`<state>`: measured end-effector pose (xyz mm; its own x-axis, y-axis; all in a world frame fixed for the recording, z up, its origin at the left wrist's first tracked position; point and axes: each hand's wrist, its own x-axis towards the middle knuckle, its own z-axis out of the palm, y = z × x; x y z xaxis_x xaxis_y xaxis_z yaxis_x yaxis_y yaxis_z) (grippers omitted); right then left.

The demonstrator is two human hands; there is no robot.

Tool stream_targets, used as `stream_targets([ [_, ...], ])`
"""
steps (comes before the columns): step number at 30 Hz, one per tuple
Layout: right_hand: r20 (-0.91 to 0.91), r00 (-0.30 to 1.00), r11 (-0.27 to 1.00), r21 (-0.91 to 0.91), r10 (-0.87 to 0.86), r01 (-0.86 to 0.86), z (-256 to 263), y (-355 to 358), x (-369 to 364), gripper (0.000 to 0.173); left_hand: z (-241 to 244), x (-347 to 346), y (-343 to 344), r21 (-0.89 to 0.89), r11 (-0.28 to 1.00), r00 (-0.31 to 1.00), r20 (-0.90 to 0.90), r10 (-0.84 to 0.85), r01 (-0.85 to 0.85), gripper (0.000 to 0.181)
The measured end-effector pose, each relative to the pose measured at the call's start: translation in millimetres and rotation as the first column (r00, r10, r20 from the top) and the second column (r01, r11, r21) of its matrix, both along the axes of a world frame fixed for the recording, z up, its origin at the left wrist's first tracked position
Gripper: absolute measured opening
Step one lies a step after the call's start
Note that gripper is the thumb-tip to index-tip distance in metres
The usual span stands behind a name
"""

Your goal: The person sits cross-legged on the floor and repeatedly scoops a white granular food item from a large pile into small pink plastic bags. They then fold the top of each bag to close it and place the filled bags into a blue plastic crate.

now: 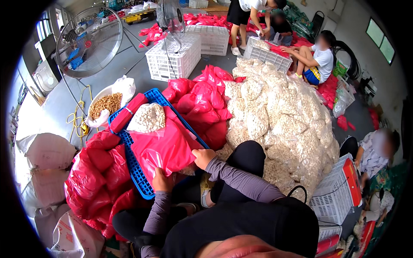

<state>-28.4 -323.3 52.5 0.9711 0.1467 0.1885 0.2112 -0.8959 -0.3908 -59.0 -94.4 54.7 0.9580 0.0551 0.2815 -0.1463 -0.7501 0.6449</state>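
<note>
A red plastic bag (161, 151) lies flat across a blue plastic crate (142, 183). My left hand (162, 180) grips its near edge, and my right hand (204, 157) pinches its right corner. At the bag's far end rests a clear bag of pale, cream-coloured pieces (147, 117). A rolled red bundle (129, 112) with a pale band lies at the crate's far left corner. Part of another clear bag shows below the red bag, between my hands; its contents are mostly hidden.
Filled red bags (100, 174) are heaped left of the crate, with more red bags (206, 103) beyond it. A large pile of clear filled bags (280, 113) rises at the right. A basin of brown pieces (106, 104), white crates (174, 58), fans and several people stand or sit around.
</note>
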Motion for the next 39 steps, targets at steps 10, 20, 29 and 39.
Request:
stream_targets([
  [10, -0.514, 0.645, 0.57, 0.809, 0.566, 0.144, 192, 0, -51, 0.022, 149, -20, 77, -0.987, 0.136, 0.776, -0.15, -0.613, -0.083, 0.027],
  [20, 0.142, 0.873, 0.305, 0.901, 0.466, -0.309, 200, 11, 9, 0.02, 224, 29, 65, -0.944, 0.266, 0.862, 0.039, -0.505, 0.198, 0.025],
  [29, -0.228, 0.974, 0.818, 0.562, 0.014, 0.119, 99, -6, -19, 0.012, 87, -25, 48, -0.384, 0.909, 0.987, 0.063, -0.145, 0.158, 0.021],
  [39, -0.081, 0.99, 0.965, 0.226, -0.116, 0.132, -40, -23, -75, 0.052, -51, -90, 39, -0.339, 0.889, 0.95, -0.151, 0.272, -0.309, 0.054],
])
